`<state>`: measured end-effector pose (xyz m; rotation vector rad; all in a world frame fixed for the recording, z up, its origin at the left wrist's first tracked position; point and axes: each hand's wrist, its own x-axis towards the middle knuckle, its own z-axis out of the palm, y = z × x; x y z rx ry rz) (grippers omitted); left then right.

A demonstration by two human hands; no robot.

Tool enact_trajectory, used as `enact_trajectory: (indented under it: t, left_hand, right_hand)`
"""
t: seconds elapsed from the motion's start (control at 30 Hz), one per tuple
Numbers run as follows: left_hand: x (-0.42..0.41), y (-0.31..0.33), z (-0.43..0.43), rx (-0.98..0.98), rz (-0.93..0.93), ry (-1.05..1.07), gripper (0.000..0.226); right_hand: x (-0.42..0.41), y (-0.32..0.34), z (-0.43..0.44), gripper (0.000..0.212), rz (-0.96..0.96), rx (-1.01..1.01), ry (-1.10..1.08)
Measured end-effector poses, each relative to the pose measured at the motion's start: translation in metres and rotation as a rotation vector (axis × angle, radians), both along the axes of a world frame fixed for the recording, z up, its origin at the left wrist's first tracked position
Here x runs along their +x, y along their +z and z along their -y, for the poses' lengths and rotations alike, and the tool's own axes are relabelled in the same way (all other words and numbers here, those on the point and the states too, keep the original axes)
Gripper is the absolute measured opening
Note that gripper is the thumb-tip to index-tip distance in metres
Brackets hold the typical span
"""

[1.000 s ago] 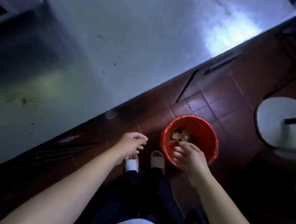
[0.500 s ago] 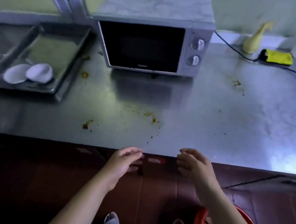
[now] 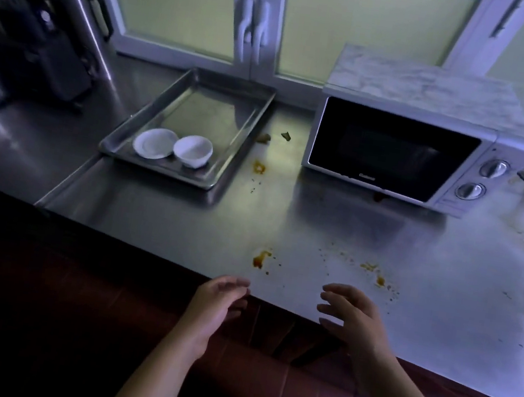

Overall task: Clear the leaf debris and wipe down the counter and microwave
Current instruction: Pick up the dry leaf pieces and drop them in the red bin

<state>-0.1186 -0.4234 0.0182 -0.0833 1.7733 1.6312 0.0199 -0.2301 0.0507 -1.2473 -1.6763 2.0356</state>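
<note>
Two small brownish leaf scraps (image 3: 285, 136) lie on the brushed steel counter (image 3: 284, 222), in the gap between the shallow metal tray (image 3: 205, 111) and the white microwave (image 3: 393, 150) with its dark door, and orange-brown smears (image 3: 260, 259) dot the surface nearer the front edge. The left hand (image 3: 222, 297) and right hand (image 3: 351, 317) hover at that edge, fingers loosely spread and holding nothing. Best, I judge, to reach into the gap and pinch the scraps up dry before any wiping, then draw the smears toward the front so nothing is pushed under the microwave or tray.
</note>
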Motion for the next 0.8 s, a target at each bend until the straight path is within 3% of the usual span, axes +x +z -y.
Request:
enact_trajectory:
  t: [0.4, 0.8]
  left_hand:
    - [-0.141, 0.011, -0.056, -0.102, -0.128, -0.016, 0.014]
    - [-0.279, 0.022, -0.143, -0.341, -0.482, -0.316, 0.026]
  right_hand:
    - [-0.131, 0.004, -0.064, 0.010, -0.019, 0.032, 0.034]
    - [-0.248, -0.012, -0.129, 0.010, 0.033, -0.042, 0.071]
